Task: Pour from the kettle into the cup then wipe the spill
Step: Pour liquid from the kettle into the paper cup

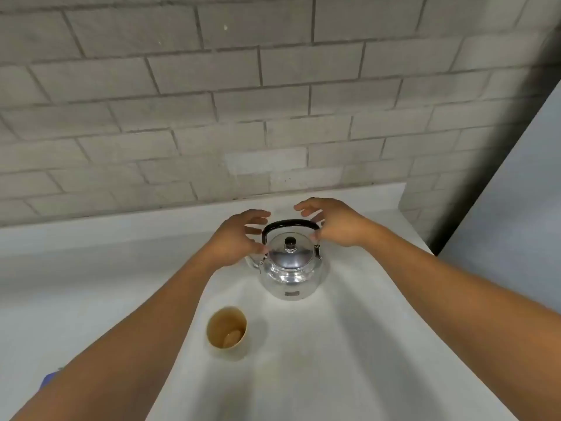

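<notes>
A shiny steel kettle [290, 270] with a black arched handle and a black lid knob stands upright on the white counter [349, 344]. Its spout points left, partly hidden behind my left hand [235, 240]. That hand hovers at the kettle's left side, fingers spread, holding nothing. My right hand [332, 223] hovers over the right end of the handle, fingers apart, with no grip on it. A tan paper cup [226, 329] stands upright in front of the kettle, a little to the left, and looks dry inside.
A grey brick wall [273, 101] rises right behind the counter. The counter's right edge [431, 253] drops off beside a pale vertical panel [516, 208]. A bit of something blue [50, 379] shows at the lower left, mostly hidden by my left forearm.
</notes>
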A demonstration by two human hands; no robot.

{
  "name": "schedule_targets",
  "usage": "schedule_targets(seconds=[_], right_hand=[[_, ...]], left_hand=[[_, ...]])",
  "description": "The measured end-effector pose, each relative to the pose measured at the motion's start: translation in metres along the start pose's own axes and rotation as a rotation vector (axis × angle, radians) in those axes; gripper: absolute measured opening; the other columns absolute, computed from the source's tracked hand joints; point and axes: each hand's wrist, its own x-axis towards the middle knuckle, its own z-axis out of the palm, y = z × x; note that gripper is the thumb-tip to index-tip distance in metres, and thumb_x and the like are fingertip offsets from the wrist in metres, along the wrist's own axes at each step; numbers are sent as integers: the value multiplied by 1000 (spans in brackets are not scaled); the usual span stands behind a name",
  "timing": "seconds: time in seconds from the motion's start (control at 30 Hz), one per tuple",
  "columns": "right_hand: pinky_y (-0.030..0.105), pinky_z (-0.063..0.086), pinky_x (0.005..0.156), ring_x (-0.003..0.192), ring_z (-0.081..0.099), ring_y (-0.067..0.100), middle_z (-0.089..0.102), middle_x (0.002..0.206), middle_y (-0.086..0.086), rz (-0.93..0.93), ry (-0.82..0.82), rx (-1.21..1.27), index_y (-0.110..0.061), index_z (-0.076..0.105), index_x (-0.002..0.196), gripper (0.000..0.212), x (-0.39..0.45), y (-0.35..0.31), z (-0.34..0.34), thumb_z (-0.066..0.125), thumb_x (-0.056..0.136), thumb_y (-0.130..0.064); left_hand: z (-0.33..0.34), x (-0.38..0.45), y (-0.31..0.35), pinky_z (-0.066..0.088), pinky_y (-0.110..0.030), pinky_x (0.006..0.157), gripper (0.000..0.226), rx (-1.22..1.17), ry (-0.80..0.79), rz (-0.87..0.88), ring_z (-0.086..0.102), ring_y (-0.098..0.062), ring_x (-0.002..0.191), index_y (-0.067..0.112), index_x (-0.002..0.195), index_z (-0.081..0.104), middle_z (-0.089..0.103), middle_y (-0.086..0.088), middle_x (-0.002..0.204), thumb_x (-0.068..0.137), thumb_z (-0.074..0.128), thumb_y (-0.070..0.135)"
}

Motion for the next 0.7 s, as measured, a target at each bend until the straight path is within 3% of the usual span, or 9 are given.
schedule_targets(seconds=[0.07, 0.17, 0.27, 0.37, 0.47, 0.53, 0.63, 0.7], right_hand=[[38, 59, 84, 101, 67, 17, 66, 120, -3, 21, -33, 22, -28, 62, 130, 59, 7, -1, 2, 78, 80, -2], [27, 54, 79, 94, 67, 13, 72, 108, -5, -1, -4, 12, -25, 71, 122, 41, 15, 1, 10, 80, 82, -17], [18, 48, 69, 81, 69, 6, 77, 88, -9, -6, 36, 82, -27, 78, 110, 26, 18, 4, 14, 79, 84, -24], [21, 49, 62, 69, 67, 10, 78, 78, 0, -13, 46, 100, -28, 79, 105, 20, 20, 6, 16, 78, 85, -27], [33, 55, 73, 79, 72, 22, 78, 85, 7, -16, 56, 108, -26, 80, 104, 18, 21, 5, 18, 78, 86, -24], [32, 54, 76, 83, 72, 24, 78, 88, 8, -13, 62, 105, -24, 79, 104, 18, 20, 4, 20, 77, 86, -23], [20, 48, 70, 70, 66, 1, 75, 80, -8, -16, 90, 143, -23, 79, 104, 18, 16, 1, 22, 77, 86, -19], [18, 49, 75, 76, 67, -4, 75, 85, -15, -27, 133, 180, -23, 79, 103, 18, 12, -5, 23, 76, 87, -18]], left_hand=[[1, 8, 4, 56, -28, 90, 69, 62, -14, 0, 71, -17, 112, 25, 134, 66, 73, 2, 125, 74, 89, -1], [6, 19, 5, 53, -25, 84, 38, 177, 21, 22, 73, -10, 98, 31, 110, 78, 79, 11, 104, 80, 83, 9], [5, 25, 7, 52, -21, 74, 22, 209, 49, 11, 74, -6, 82, 37, 94, 81, 80, 12, 84, 80, 82, 20], [3, 28, 4, 55, -20, 75, 19, 185, 55, 11, 76, -3, 76, 34, 94, 83, 82, 10, 82, 80, 84, 20], [4, 30, 3, 52, -17, 71, 21, 196, 55, 16, 75, -1, 74, 35, 92, 82, 81, 12, 80, 81, 84, 17], [4, 30, 4, 52, -18, 74, 22, 197, 49, 13, 76, -2, 75, 32, 95, 83, 81, 12, 82, 82, 84, 15], [0, 27, 7, 57, -23, 82, 23, 165, 53, 30, 77, -8, 78, 26, 99, 84, 82, 6, 88, 83, 83, 10], [-6, 22, 12, 59, -25, 85, 24, 138, 62, 56, 78, -11, 82, 26, 100, 84, 83, 3, 91, 83, 83, 8]])
